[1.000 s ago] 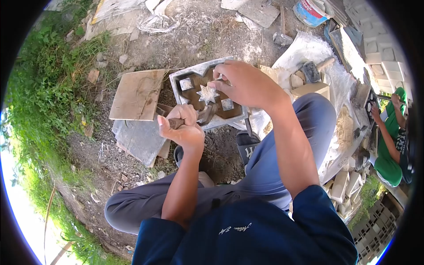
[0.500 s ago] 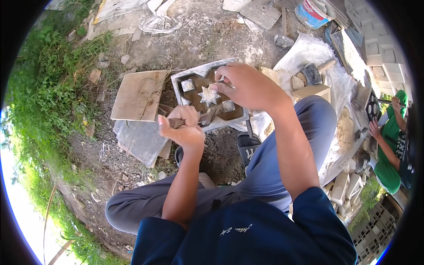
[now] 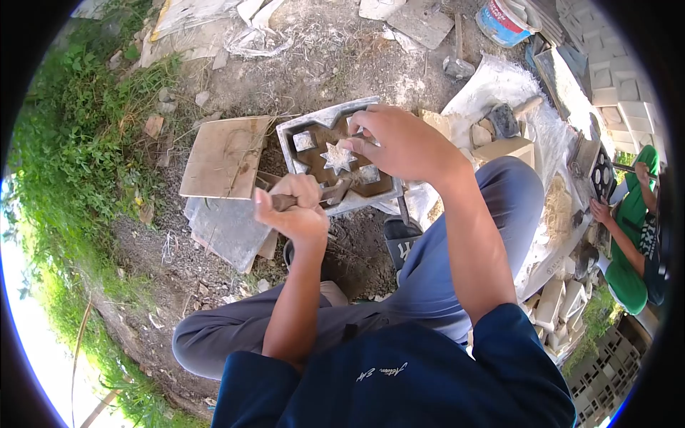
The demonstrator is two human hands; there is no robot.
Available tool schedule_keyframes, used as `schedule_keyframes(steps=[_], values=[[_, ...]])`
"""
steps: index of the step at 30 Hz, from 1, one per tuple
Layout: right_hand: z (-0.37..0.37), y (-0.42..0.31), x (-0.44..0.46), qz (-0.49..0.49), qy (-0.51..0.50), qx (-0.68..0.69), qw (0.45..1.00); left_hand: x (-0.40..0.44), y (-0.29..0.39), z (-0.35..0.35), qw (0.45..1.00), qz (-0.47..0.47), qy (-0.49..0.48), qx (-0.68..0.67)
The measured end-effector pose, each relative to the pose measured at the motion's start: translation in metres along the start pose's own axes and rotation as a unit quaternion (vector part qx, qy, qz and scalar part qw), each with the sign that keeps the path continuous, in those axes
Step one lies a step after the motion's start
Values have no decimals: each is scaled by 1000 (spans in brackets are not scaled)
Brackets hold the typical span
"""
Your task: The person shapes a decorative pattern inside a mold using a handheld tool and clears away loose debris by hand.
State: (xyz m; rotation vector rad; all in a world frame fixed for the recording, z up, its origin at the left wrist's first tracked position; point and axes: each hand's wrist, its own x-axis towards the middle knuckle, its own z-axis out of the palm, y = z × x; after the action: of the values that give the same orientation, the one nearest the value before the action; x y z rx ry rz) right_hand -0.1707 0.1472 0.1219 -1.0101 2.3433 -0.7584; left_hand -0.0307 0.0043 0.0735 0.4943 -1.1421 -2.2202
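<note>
A square grey mould (image 3: pixel 285 139) with a raised star (image 3: pixel 338 157) at its centre and small blocks around it lies on the ground before me. My left hand (image 3: pixel 303 210) is closed around the brown handle of a flat-bladed tool (image 3: pixel 337 191), whose blade reaches over the mould's near side. Above the mould's right part, my right hand (image 3: pixel 410 143) has its fingers bent together, the fingertips close to the star. Whatever those fingers may hold is hidden.
Boards (image 3: pixel 221 157) lie left of the mould. To the right, a white sack (image 3: pixel 485 85) carries stones and rubble. A paint bucket (image 3: pixel 505 25) stands at the back right. At far right, another person in green trousers (image 3: pixel 628 285) touches a dark perforated piece (image 3: pixel 601 178).
My hands, the tool and the mould stay almost in place, with only a slight shift of the view. The other person's lower hand has moved slightly down and left.
</note>
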Motion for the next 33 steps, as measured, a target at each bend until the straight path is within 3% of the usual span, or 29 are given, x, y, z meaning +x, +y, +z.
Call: schedule_keyframes(steps=[4,6,8,12,14,16,18,22,24,28,30,33], values=[[4,2,5,-1,12,-20,1000,3,-16,-11,999,-20,10,40],[8,3,2,-16,24,-16,999,-6,-1,-6,997,16,-65,23],[5,1,1,-9,15,4,1000,-5,-10,-6,997,22,-68,38],[7,3,3,-7,40,-32,999,3,-10,-13,1000,-23,0,4],[7,5,3,-2,15,-24,1000,-11,-4,-9,994,47,-94,15],[5,0,4,-8,11,-20,1000,-5,-20,-16,994,48,-77,58],[6,0,6,9,9,5,1000,4,-17,-14,1000,0,-24,12],[13,4,0,-6,4,-24,1000,-11,-4,-7,995,54,-77,29],[4,-1,4,28,-6,10,1000,0,-24,-21,994,61,-80,38],[10,7,3,-25,40,-34,998,-7,-10,-21,999,34,-36,22],[8,7,4,-20,31,-19,999,-3,-18,-18,991,83,-82,61],[5,5,9,13,-7,16,1000,4,-22,-16,993,68,-68,62]])
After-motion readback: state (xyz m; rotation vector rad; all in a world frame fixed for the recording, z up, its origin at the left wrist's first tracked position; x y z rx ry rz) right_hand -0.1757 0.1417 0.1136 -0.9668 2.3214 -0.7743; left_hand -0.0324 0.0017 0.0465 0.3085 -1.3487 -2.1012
